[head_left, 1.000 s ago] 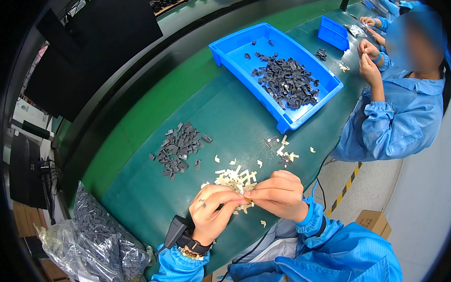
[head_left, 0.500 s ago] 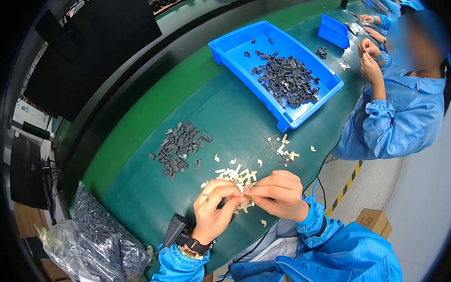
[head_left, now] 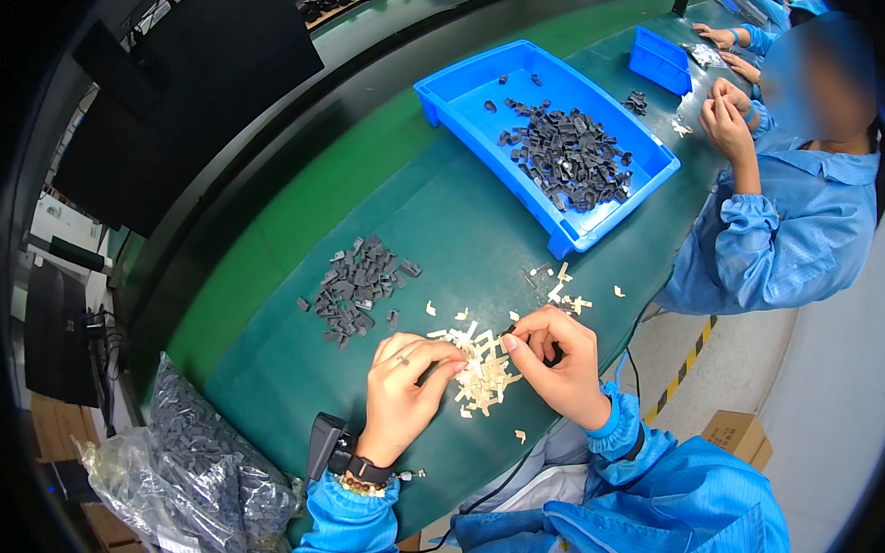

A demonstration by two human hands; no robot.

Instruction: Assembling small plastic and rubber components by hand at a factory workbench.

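Loose cream-coloured small plastic pieces (head_left: 485,380) lie in a heap between my hands. At the heap's left side, my left hand (head_left: 404,393) has its thumb and fingers closed together; whatever they pinch is hidden. My right hand (head_left: 563,366), over the heap's right side, is closed in a pinch on a small black plastic part (head_left: 509,331), of which only an end shows. Beyond my left hand lies a pile of dark grey plastic parts (head_left: 360,284). A few more cream pieces (head_left: 566,290) are scattered past my right hand.
A blue tray (head_left: 497,162) with many black parts stands farther back. At the left is a clear bag (head_left: 210,470) of dark parts. A co-worker (head_left: 782,226) in blue sits at the right, near a small blue bin (head_left: 661,62). A carton (head_left: 736,437) is on the floor.
My hands, which met over the heap, have moved apart. The left went to the left, and the right went right and a little farther away, now with a black part showing at its fingertips.
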